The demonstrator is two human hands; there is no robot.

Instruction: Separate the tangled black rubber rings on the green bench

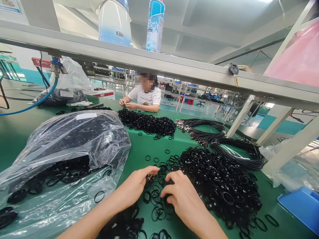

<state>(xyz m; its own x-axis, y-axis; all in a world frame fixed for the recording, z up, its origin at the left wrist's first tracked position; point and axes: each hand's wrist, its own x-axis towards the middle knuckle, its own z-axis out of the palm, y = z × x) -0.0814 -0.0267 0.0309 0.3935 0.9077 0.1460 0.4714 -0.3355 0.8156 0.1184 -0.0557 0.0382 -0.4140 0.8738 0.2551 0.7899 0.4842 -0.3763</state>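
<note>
My left hand [139,181] is low over the green table, its top finger stretched out and its other fingers mostly hidden. Small black rings [150,178] show under that finger, against the palm side. Just to its right is my right hand [180,191], with bent fingers spread apart and their tips among loose black rings [159,212]. Some dark rings lie partly hidden beneath those fingers. Close by on the right spreads a large pile of black rings [214,186]. Part of another dark heap [124,222] shows below my left forearm.
A clear plastic bag [104,132] of black rings lies left. Farther back are another ring pile [149,122], coiled black cables [236,152] and a seated co-worker [147,96] handling something small. A shelf beam [174,66] crosses overhead; a blue tray [301,207] stands right.
</note>
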